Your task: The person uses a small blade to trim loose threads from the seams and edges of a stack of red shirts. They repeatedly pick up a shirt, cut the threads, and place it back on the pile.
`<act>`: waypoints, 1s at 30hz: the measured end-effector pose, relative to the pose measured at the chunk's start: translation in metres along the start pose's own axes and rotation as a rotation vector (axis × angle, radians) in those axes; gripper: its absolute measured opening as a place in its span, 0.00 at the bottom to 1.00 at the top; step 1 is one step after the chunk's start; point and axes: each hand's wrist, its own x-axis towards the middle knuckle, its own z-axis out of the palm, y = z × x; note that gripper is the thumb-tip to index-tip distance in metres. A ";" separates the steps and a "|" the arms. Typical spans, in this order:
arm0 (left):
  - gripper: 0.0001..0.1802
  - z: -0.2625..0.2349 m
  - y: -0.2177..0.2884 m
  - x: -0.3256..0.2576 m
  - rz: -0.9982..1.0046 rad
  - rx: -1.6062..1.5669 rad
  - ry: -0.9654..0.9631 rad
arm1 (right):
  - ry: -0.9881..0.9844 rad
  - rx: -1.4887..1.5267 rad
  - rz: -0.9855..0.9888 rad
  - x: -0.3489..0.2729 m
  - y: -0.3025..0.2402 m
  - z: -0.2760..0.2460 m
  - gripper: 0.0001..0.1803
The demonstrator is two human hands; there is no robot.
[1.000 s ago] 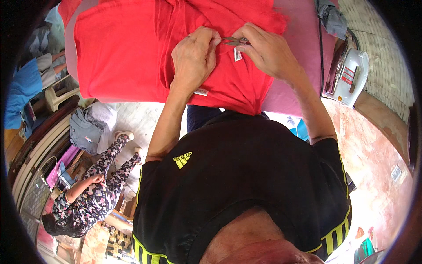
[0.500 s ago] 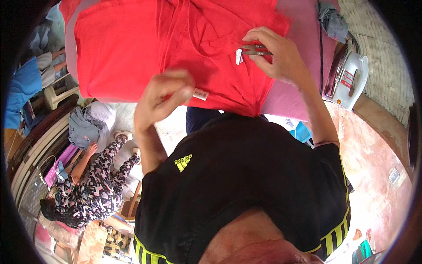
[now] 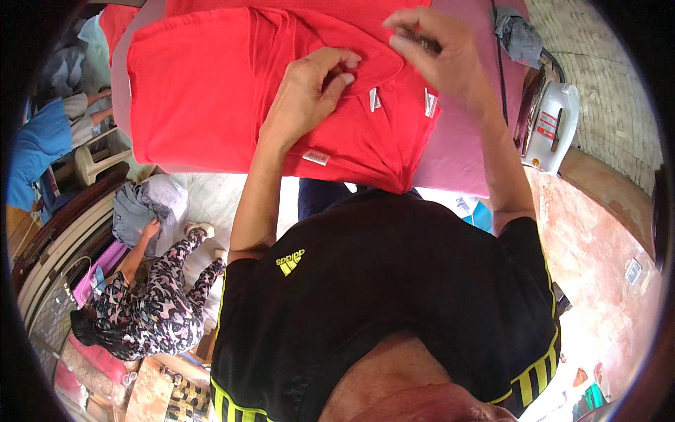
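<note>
A red garment [image 3: 211, 91] lies spread over a pink padded board [image 3: 457, 155], with white tags [image 3: 430, 103] showing near its neckline. My left hand [image 3: 309, 91] rests on the garment's collar, its bent fingers pinching the neck edge. My right hand [image 3: 439, 53] hovers just above the collar at the upper right, fingers closed around a small dark metal tool [image 3: 427, 43] that is mostly hidden in the grip. My black shirt with yellow stripes fills the lower middle of the view.
A white iron [image 3: 547, 126] stands at the board's right edge, with a dark cord and a grey cloth [image 3: 517, 32] behind it. A person in patterned clothes [image 3: 140, 302] sits on the floor at lower left beside a grey bundle [image 3: 144, 204]. Another person in blue [image 3: 42, 141] and a stool [image 3: 98, 158] are at far left.
My left hand had come off the garment toward my body and is now back on the collar. My right hand has lifted up and right with the small tool.
</note>
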 end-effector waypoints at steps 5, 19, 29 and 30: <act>0.23 0.000 0.012 -0.002 0.088 0.091 -0.007 | -0.163 -0.209 0.019 -0.025 0.011 0.014 0.14; 0.16 -0.023 -0.009 0.012 -0.197 -0.631 -0.060 | 0.201 0.200 0.103 -0.017 0.001 0.043 0.16; 0.20 -0.025 -0.013 0.008 -0.237 -0.705 -0.028 | 0.298 0.492 0.249 -0.006 0.007 0.068 0.08; 0.20 -0.025 -0.016 0.007 -0.237 -0.714 -0.022 | 0.336 0.557 0.276 -0.010 0.008 0.060 0.07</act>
